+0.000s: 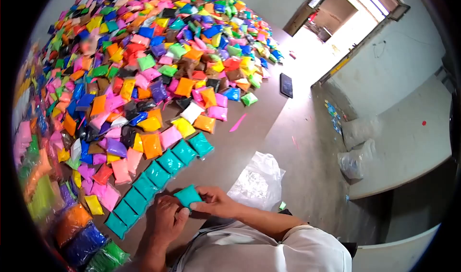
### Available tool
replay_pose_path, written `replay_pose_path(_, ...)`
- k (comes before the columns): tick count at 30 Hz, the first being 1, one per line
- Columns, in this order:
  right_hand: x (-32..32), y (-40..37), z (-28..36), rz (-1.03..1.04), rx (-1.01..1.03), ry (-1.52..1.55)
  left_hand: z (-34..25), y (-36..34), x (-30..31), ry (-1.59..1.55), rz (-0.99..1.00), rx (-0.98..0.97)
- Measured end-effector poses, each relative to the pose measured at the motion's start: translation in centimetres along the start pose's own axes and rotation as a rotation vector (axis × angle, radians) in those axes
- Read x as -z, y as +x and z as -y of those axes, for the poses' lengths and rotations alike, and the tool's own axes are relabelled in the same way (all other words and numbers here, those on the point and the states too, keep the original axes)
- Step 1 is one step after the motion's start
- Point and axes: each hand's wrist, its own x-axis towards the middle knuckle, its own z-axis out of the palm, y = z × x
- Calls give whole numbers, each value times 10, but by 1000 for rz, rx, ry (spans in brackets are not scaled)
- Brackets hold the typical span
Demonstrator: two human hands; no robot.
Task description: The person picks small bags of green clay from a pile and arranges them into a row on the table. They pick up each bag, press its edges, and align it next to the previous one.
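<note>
Beside glossy, pillowy packets [157,174], the right hand [217,203] pinches a squarish pouch [187,195], grip unclear for the left hand [166,219].

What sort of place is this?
Probably a small packing or sorting workshop, though no sign confirms it. Clues: a huge heap of coloured packets on the table, a row of teal packets laid out in front, and a clear plastic bag by the table's edge.
</note>
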Motion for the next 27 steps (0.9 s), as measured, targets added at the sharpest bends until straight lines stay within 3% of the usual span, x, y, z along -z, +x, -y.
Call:
replay_pose_path(3, -5, 0, 7, 5, 191, -163, 0, 1, -4, 40, 5, -8)
replay_pose_path(7, -4, 0, -14, -9, 21, -87, -8, 3, 0, 91, 66, 18)
replay_pose_path(8, -10, -1, -11, -3, 254, -299, -11, 4, 2, 110, 66, 10)
replay_pose_path(9, -10, -1, -16, -8, 326, -321, -15, 5, 4, 127, 61, -3)
replay_pose_path(14, 1, -1, 3, 157, 17, -174, -10, 5, 2, 138, 51, -18)
replay_pose_path(17, 18, 11, -19, 178, -24, -114, -4, 4, 1, 111, 35, 10)
replay_pose_path(20, 0, 20, -9, 51, 139, -192, -4, 5, 1, 65, 47, 11)
replay_pose_path(27, 7, 13, -13, 54, 65, -86, -4, 2, 2, 156, 80, -39)
